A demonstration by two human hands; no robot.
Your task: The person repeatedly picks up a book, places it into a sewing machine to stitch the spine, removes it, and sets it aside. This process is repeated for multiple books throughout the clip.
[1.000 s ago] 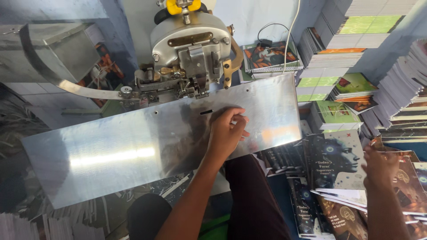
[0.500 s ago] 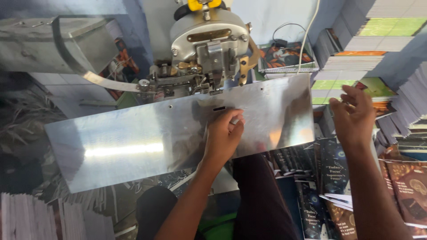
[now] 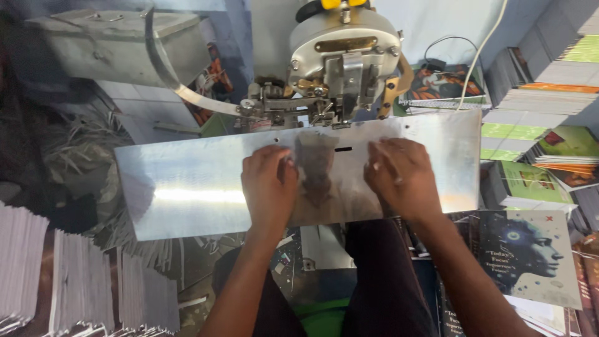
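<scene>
Hands rest flat, released, on the metal plate (image 3: 199, 187) below the stitching head (image 3: 343, 62): left hand (image 3: 269, 187), right hand (image 3: 402, 178) flanking its slot (image 3: 343, 149). Positioning step; next calls for feeding stock squarely.

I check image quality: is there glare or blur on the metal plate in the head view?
Head view: a bright glare band crosses the metal plate left of the left hand; a dim reflection shows between it and the right hand; the plate's far left end looks soft, the hands fairly sharp.
</scene>
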